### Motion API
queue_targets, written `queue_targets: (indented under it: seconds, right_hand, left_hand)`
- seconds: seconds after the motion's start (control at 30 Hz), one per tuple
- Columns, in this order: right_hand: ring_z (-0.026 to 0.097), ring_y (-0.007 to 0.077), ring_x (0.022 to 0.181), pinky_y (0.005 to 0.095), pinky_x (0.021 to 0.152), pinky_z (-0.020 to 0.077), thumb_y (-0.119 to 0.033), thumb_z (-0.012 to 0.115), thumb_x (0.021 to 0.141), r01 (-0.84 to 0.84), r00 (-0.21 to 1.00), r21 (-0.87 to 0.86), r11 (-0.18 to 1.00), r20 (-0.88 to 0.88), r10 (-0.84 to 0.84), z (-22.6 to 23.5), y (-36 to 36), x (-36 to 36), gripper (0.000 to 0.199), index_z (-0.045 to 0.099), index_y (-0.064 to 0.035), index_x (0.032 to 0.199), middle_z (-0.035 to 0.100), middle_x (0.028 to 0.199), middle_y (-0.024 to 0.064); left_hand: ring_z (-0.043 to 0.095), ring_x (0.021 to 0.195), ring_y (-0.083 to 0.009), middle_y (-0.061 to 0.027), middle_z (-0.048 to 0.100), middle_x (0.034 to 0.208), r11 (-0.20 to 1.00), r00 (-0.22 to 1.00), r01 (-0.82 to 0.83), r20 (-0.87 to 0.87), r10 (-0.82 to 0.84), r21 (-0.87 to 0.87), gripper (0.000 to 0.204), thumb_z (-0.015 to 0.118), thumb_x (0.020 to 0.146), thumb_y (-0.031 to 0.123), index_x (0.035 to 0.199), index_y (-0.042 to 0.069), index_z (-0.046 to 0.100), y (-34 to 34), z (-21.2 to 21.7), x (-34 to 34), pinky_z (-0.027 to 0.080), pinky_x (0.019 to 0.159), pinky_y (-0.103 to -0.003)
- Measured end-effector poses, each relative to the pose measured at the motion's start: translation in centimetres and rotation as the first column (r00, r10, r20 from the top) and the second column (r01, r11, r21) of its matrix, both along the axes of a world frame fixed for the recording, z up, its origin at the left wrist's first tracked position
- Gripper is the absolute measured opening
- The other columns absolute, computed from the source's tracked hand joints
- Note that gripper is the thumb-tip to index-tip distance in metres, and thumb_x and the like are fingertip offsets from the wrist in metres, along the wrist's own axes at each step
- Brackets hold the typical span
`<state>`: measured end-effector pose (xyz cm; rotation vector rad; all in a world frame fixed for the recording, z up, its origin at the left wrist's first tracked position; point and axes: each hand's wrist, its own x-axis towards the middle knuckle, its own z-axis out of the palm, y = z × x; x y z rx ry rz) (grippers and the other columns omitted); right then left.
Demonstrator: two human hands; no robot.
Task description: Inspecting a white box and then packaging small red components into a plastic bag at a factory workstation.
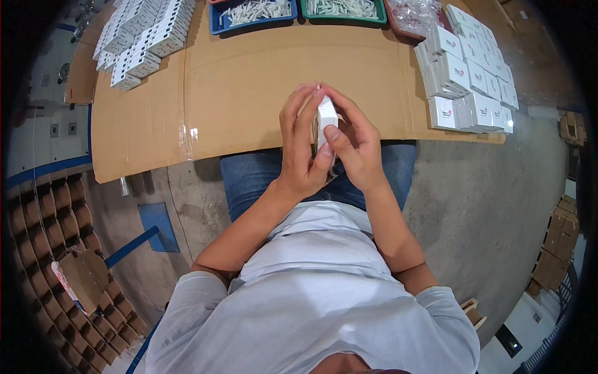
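Note:
A small white box-shaped piece is held upright on edge between my two hands, above my lap at the near edge of the cardboard-covered table. My left hand presses its palm side and raised fingers against the left face. My right hand closes on the other side, its thumb on the near end and its fingers arching over the far end. Both thumbs lie close together. Something thin and darker shows below the piece, too hidden to make out.
White blocks with dark square openings are stacked at the far left. White printed cartons stand piled at the right. Along the far edge sit a blue tray and a green tray of small white parts, and a red tray with clear plastic bags.

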<state>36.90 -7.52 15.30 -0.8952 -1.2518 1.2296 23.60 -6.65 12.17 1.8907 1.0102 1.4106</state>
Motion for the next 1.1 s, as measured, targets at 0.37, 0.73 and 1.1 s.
queue_targets:
  seconds: [0.37, 0.73, 1.1]
  right_hand:
    - [0.056, 0.0222, 0.127, 0.0352, 0.104, 0.0471, -0.025, 0.059, 0.104, 0.012, 0.986, -0.084, 0.996, -0.162, -0.025, 2.6, -2.0, -3.5, 0.056, 0.042, 0.0004, 0.151, 0.055, 0.141, 0.0142]
    - [0.060, 0.0229, 0.120, 0.0345, 0.100, 0.0488, -0.024, 0.052, 0.108, 0.054, 0.998, 0.014, 0.998, -0.017, -0.053, 4.1, -2.4, -4.4, 0.048, 0.046, 0.0057, 0.145, 0.059, 0.135, 0.0168]
    - [0.060, 0.0294, 0.122, 0.0365, 0.105, 0.0452, -0.024, 0.040, 0.110, 0.056, 0.997, 0.094, 0.994, 0.054, -0.061, 4.2, -2.7, -4.6, 0.045, 0.049, 0.0082, 0.140, 0.060, 0.133, 0.0218]
  left_hand:
    - [0.046, 0.135, -0.0383, -0.0207, 0.047, 0.135, 0.948, 0.985, -0.056, 0.170, 0.002, 0.314, 0.100, 0.046, 0.086, 0.083, 0.141, 0.000, 0.044, 1.0, -0.5, -0.5, 0.034, 0.115, -0.053]
    - [0.055, 0.116, -0.0364, -0.0206, 0.055, 0.120, 0.925, 0.969, -0.130, 0.245, 0.041, 0.358, 0.081, 0.048, 0.091, 0.072, 0.126, -0.001, 0.055, 0.4, 1.6, -1.1, 0.046, 0.103, -0.053]
    - [0.056, 0.113, -0.0349, -0.0181, 0.055, 0.118, 0.916, 0.978, -0.128, 0.200, 0.054, 0.380, 0.074, 0.047, 0.094, 0.069, 0.123, 0.002, 0.057, -0.2, 1.8, -1.7, 0.049, 0.099, -0.050]
